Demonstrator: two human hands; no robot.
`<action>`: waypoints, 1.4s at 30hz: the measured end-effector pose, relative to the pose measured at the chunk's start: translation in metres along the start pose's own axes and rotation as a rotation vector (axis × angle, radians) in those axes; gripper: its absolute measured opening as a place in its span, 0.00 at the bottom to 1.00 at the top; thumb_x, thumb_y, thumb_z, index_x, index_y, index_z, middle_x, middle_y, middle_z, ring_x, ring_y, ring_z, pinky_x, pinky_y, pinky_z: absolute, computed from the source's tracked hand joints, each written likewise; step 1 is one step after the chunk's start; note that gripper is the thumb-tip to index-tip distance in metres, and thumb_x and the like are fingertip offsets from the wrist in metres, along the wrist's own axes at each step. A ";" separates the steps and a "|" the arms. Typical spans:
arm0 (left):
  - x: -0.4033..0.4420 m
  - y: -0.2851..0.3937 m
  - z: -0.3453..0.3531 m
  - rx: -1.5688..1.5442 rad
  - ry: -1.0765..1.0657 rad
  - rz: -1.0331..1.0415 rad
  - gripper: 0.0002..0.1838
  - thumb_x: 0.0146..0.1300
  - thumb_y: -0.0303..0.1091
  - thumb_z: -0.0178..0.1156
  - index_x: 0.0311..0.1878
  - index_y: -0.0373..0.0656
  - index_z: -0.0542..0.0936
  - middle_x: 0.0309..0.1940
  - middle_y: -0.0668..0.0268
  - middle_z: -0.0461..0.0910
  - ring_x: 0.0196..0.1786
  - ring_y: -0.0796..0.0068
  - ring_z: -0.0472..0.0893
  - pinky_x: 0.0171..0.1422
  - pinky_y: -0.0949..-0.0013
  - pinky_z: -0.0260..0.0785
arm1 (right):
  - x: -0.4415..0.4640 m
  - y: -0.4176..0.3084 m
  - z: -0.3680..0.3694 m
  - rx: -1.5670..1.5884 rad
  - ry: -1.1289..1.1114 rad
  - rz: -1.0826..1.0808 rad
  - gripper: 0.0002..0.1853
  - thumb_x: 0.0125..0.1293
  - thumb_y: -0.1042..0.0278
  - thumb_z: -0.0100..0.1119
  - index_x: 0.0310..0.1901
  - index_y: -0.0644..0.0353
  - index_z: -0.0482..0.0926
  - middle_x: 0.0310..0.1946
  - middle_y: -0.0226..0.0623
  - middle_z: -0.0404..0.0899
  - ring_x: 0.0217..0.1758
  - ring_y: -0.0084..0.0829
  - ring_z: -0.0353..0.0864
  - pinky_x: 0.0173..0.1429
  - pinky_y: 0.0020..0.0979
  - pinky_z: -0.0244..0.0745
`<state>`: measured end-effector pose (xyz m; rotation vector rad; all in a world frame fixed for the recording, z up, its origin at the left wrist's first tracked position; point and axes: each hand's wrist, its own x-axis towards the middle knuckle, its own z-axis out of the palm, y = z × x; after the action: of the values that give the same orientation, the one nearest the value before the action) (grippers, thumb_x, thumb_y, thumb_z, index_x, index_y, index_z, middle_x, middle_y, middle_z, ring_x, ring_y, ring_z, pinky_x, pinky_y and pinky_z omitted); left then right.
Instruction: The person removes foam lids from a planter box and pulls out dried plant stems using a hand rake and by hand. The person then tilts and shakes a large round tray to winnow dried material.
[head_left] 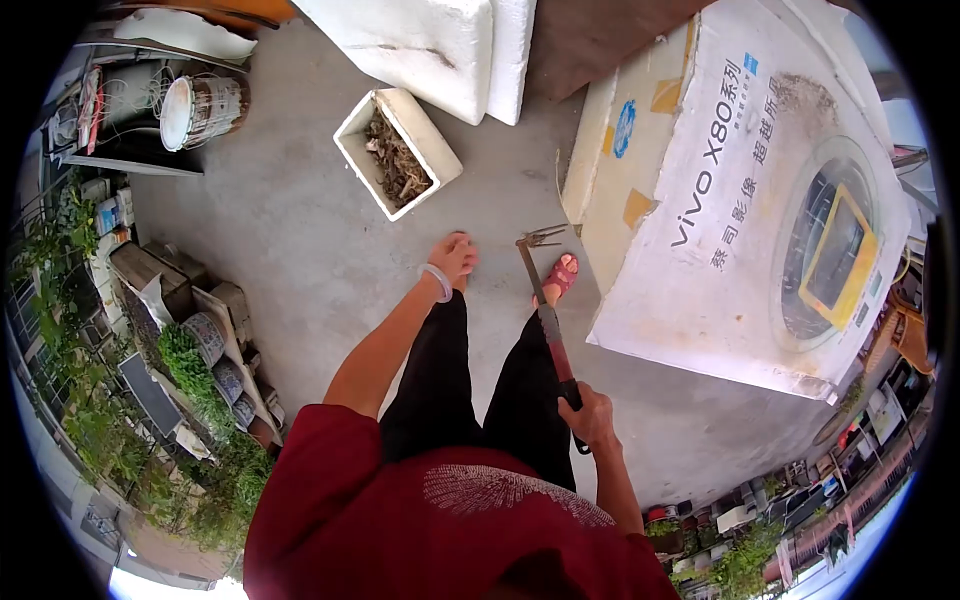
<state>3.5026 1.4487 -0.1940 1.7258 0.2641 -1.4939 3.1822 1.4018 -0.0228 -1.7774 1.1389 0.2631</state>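
Observation:
My right hand [591, 415] is closed around the black grip of a long-handled garden rake [559, 345]. Its shaft is red and grey, and its few metal tines [542, 237] point right, above my sandalled right foot [560, 279]. My left hand [455, 257], with a pale bangle at the wrist, hangs in front of my left leg with fingers loosely bent and nothing visible in them. Ahead of it on the floor stands a white foam box [440, 150] containing dry brown plant scraps [397, 165].
A large printed carton [720, 230] stands at the right. White foam slabs [430, 45] lean at the top. A dirty white bucket [205, 110] is at upper left. Potted plants [190, 355] line the left side, and more pots and clutter fill the lower right. The floor [290, 230] is concrete.

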 end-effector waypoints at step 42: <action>-0.339 0.293 0.268 -0.525 -1.194 0.030 0.24 0.51 0.18 0.43 0.54 0.20 0.59 0.55 0.40 0.62 0.26 0.71 0.68 0.30 0.74 0.67 | -0.295 0.135 0.233 0.836 0.823 1.082 0.19 0.37 0.60 0.59 0.17 0.74 0.75 0.12 0.47 0.73 0.17 0.36 0.75 0.25 0.36 0.69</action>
<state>3.3993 1.1921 0.2492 0.2746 -0.0207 -1.9352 2.9860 1.7495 -0.0416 -0.3572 2.2925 -0.3412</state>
